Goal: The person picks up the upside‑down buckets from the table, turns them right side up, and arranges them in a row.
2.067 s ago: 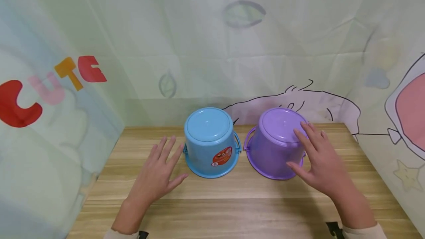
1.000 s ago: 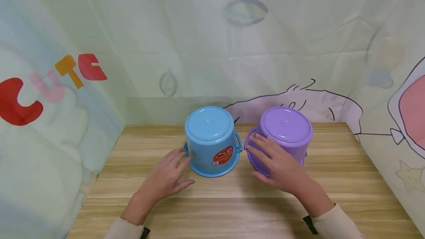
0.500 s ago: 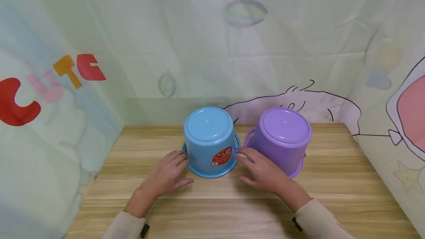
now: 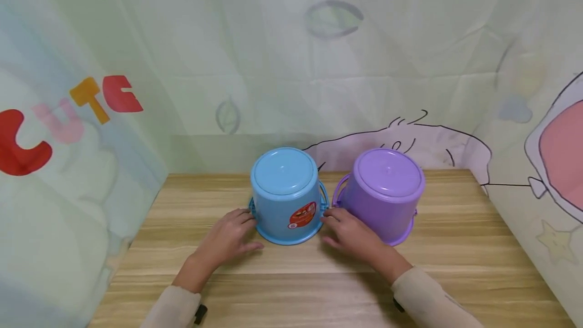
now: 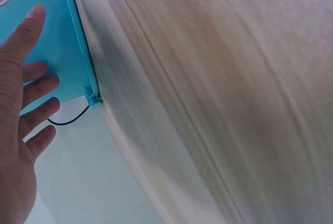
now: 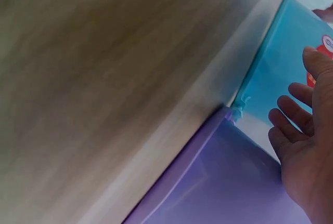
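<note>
A blue plastic bucket [image 4: 275,211] stands upside down near the back of the table, with a red oval sticker on its front. To its right is a purple bucket [image 4: 387,211], also upside down. My left hand [image 4: 227,237] is at the blue bucket's left side, fingers loosely bent and thumb apart. Between the two buckets lies my right hand [image 4: 352,234], fingertips by the blue bucket's right handle joint. In the wrist views the fingers of the left hand [image 5: 18,99] and right hand [image 6: 307,125] are relaxed beside the blue wall; whether they touch it I cannot tell.
Both buckets rest on a wood-grain table [image 4: 291,287]. A printed cloth backdrop [image 4: 273,65] rises behind the table and along both sides. The purple bucket's handle [image 4: 339,191] hangs close to the blue one.
My right hand has moved left from the purple bucket's right side, across its front, to the blue bucket's right side. My left hand has come slightly closer to the blue bucket. Both buckets stay put.
</note>
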### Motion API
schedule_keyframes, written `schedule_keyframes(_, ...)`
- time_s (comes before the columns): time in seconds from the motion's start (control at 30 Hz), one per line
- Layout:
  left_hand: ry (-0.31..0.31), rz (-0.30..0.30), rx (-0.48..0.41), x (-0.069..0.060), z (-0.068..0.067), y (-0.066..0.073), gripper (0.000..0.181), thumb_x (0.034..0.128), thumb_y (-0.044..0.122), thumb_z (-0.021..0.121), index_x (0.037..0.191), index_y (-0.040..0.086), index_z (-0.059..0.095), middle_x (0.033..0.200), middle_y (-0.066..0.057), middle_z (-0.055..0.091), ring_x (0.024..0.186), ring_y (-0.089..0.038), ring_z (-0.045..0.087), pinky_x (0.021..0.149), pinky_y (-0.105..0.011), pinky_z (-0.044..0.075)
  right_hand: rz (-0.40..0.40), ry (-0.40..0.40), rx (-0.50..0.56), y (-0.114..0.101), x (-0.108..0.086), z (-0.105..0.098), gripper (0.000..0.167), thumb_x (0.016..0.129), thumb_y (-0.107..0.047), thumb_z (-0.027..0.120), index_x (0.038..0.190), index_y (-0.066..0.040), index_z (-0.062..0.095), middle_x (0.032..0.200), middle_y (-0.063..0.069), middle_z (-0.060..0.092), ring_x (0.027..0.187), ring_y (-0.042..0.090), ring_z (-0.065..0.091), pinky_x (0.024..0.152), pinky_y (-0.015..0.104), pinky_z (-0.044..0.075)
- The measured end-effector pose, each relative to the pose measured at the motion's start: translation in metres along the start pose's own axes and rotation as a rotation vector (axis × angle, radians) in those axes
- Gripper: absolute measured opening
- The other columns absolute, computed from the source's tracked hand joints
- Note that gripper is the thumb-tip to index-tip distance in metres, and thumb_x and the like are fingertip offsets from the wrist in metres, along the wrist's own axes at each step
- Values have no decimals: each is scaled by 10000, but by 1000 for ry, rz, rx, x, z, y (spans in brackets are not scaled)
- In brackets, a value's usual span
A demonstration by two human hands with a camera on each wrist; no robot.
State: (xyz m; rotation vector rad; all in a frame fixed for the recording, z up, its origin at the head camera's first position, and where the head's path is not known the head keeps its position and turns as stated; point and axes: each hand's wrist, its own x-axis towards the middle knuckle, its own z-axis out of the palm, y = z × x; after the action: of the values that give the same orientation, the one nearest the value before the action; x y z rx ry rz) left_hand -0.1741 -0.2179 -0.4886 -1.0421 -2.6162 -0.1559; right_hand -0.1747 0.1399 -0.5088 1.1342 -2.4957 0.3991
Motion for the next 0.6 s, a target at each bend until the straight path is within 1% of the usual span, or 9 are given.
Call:
schedule_keyframes(0.17,-37,-28,-13,2,3,-1,578,737,498,906,1076,47,779,1096,-73,767,1090,-261,696,1007,-420,576,-2,-52,-28,1,2,6,463,879,-331,828,1206,-19,727,1229,115,697,1169,265,665,1054,395,546)
schedule_keyframes(0.23,-62,-42,-15,3,4,-1,572,745,498,900,1078,48,780,1098,-68,764,1095,-258,688,1008,-413,575,1,-66,-32,1,3,8,453,882,-328,828,1205,-28,728,1230,105,700,1172,259,666,1057,392,544)
schedule_keyframes(0.37,-103,-52,-19,4,8,-2,544,762,481,893,1069,45,783,1083,-63,761,1088,-254,678,1003,-404,573,9,-93,-28,2,6,10,417,892,-319,821,1191,-42,732,1223,87,708,1172,250,666,1052,386,545)
schedule_keyframes(0.5,-101,-43,-31,5,12,-4,484,763,434,902,1027,44,789,1033,-58,760,1038,-242,671,967,-396,579,4,-112,-15,3,8,12,362,901,-307,813,1154,-59,743,1188,65,719,1146,234,671,1036,373,549)
schedule_keyframes(0.6,-98,-45,-58,5,14,-5,426,770,399,904,992,53,794,992,-44,758,994,-227,667,920,-384,590,-3,-118,5,4,10,14,324,895,-294,820,1119,-71,752,1148,48,726,1114,221,675,1012,360,557)
